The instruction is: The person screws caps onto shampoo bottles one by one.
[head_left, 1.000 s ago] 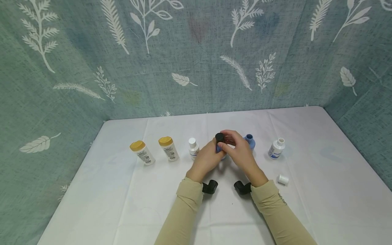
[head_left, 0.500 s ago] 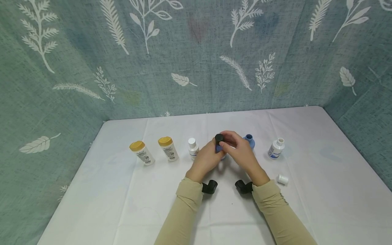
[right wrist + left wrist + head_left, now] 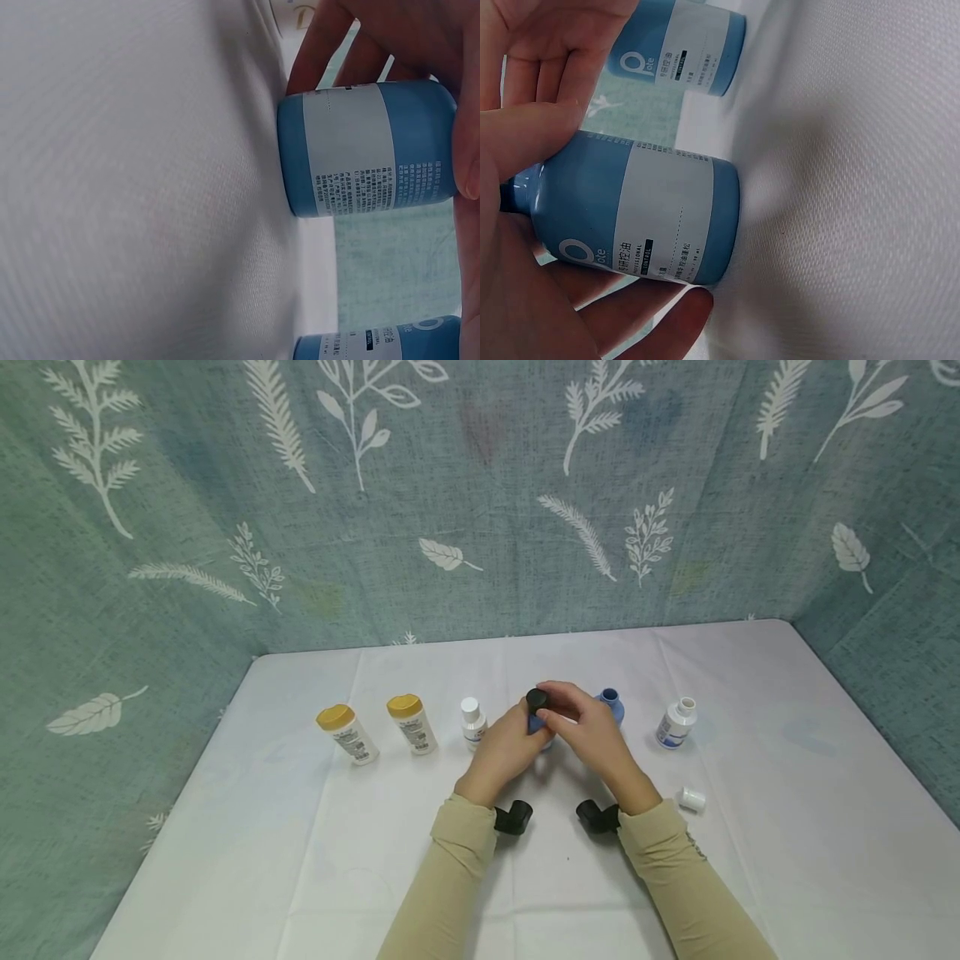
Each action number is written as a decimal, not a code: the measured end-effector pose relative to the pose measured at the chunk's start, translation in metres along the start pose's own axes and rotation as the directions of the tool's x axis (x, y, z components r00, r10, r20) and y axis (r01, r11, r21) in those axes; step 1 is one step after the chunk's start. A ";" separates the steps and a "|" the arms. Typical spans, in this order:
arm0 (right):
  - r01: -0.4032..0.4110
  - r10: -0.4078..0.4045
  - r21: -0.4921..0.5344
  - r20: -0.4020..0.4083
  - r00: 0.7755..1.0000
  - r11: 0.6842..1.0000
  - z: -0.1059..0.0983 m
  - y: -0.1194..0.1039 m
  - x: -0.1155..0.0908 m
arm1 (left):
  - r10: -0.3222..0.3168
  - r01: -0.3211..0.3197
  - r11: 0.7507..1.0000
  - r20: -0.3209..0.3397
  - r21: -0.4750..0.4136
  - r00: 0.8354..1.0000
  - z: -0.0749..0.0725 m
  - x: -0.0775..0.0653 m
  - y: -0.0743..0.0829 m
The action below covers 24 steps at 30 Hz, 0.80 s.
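Observation:
In the head view, my left hand (image 3: 504, 745) grips an upright blue bottle (image 3: 667, 214) with a pale label, its base on the white cloth. Atop it is a black cap (image 3: 536, 698). My right hand (image 3: 588, 731) comes from the other side, thumb and fingers pinching around the cap; the contact is partly hidden. The left wrist view shows the bottle's neck behind my fingers. A second blue bottle (image 3: 611, 703) stands uncapped just behind my right hand. A white bottle (image 3: 474, 727) with a white cap stands left of my left hand.
Two white bottles with yellow caps, the nearer one (image 3: 412, 727) and the outer one (image 3: 349, 737), stand at the left. An uncapped white bottle (image 3: 677, 724) stands at the right, with a loose white cap (image 3: 692, 800) lying in front. A patterned curtain (image 3: 480, 527) hangs behind the table.
My right wrist has shifted slightly to the right, and its fingers have turned a little at the black cap. My left hand and the bottles stay in place.

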State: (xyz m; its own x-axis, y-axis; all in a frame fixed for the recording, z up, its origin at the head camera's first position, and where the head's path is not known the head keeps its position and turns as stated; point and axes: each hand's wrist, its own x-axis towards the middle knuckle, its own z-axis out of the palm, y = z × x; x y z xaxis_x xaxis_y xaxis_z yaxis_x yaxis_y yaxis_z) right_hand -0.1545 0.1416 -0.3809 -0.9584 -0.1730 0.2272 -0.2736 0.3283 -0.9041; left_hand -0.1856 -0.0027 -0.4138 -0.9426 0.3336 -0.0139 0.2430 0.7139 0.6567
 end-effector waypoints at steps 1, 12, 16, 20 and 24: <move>0.001 -0.001 0.002 -0.003 1.000 1.000 0.000 0.000 0.000 | -0.001 0.001 1.000 0.001 0.000 1.000 0.000 0.000 0.000; 0.005 -0.006 -0.007 -0.061 0.998 1.000 0.005 0.000 0.002 | 0.000 0.000 1.000 -0.002 0.001 1.000 0.001 0.001 -0.001; 0.009 -0.009 0.000 -0.076 0.997 1.000 0.006 -0.002 0.002 | -0.004 0.004 1.000 -0.006 0.002 1.000 0.001 0.001 -0.001; -0.023 0.023 -0.001 -0.083 0.996 1.000 0.007 -0.002 0.002 | -0.007 0.007 1.000 -0.004 0.005 1.000 0.001 0.001 0.000; -0.036 0.035 -0.004 -0.084 0.996 0.999 0.007 -0.003 0.002 | -0.008 0.008 1.000 0.000 0.009 1.000 0.001 0.001 0.000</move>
State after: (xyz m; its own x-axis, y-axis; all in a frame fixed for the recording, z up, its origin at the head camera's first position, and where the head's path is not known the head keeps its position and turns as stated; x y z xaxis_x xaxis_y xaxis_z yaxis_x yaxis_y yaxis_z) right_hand -0.1549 0.1341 -0.3805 -0.9709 -0.0830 0.2249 -0.2397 0.3377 -0.9102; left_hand -0.1859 -0.0021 -0.4149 -0.9445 0.3281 -0.0196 0.2374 0.7223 0.6495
